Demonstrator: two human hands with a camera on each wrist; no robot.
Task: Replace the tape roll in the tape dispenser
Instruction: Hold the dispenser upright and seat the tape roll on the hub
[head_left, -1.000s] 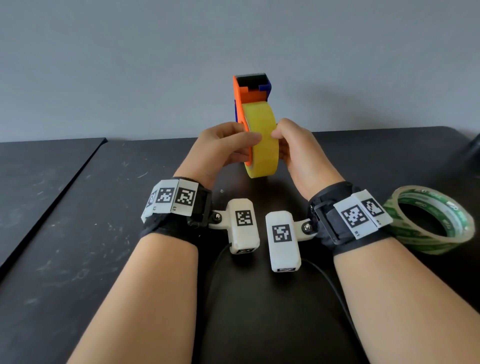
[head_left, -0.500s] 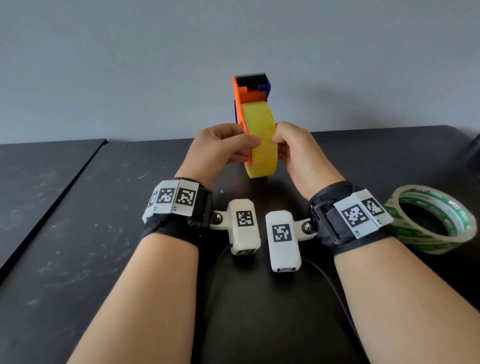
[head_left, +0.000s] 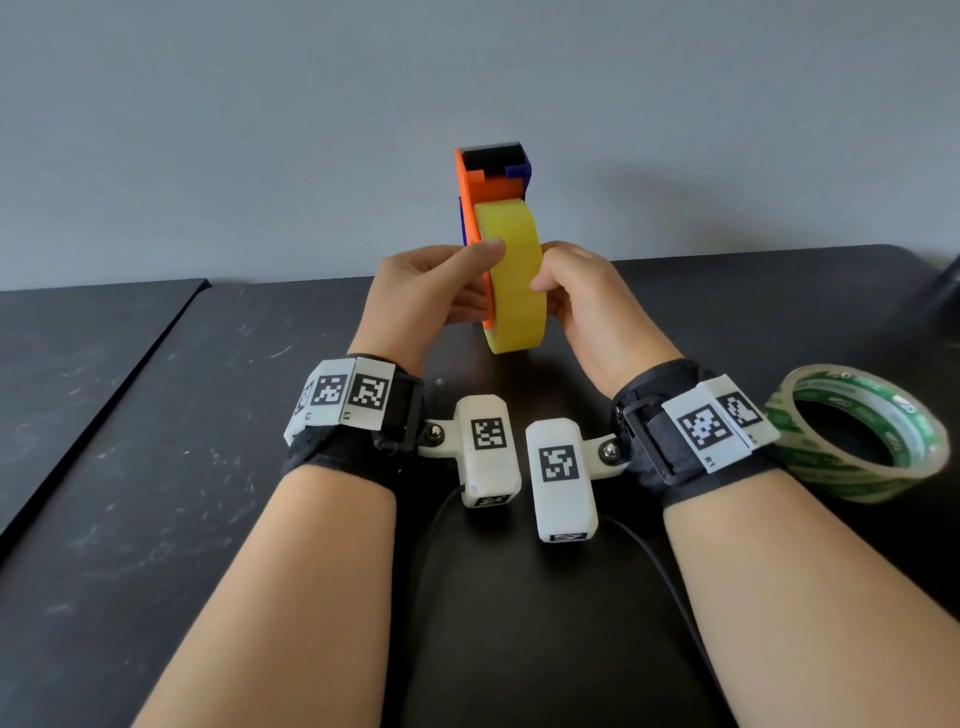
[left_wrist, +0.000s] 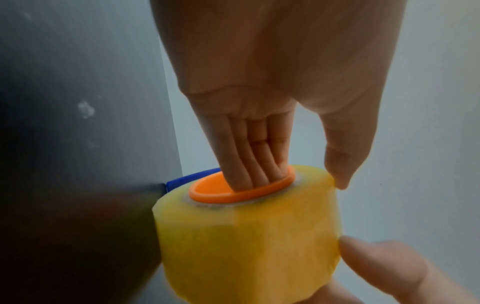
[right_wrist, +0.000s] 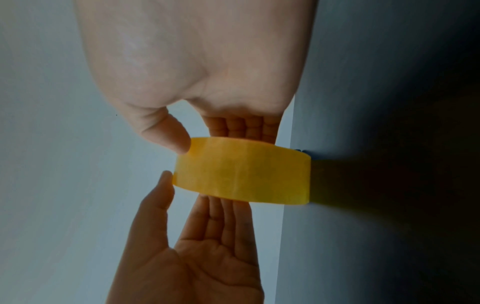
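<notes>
An orange and blue tape dispenser (head_left: 493, 182) is held upright above the black table, cutter end up. A yellow tape roll (head_left: 514, 291) sits on its orange hub (left_wrist: 241, 189). My left hand (head_left: 467, 280) grips from the orange side. In the left wrist view its fingers reach into the hub and its thumb rests on the roll's rim. My right hand (head_left: 561, 291) grips the roll from the other side: the right wrist view shows its thumb on the yellow roll's (right_wrist: 241, 176) rim and its fingers behind the roll's flat face. The dispenser's blue side is mostly hidden.
A second tape roll (head_left: 857, 431), clear with green print, lies flat on the black table (head_left: 156, 519) just right of my right wrist. A black cable (head_left: 670, 571) runs between my forearms. A grey wall stands close behind the table. A dark object (head_left: 948, 291) shows at the right edge.
My left thumb has drawn back from across the roll's outer band to its left rim. The dispenser and roll have tilted slightly; both hands keep their hold.
</notes>
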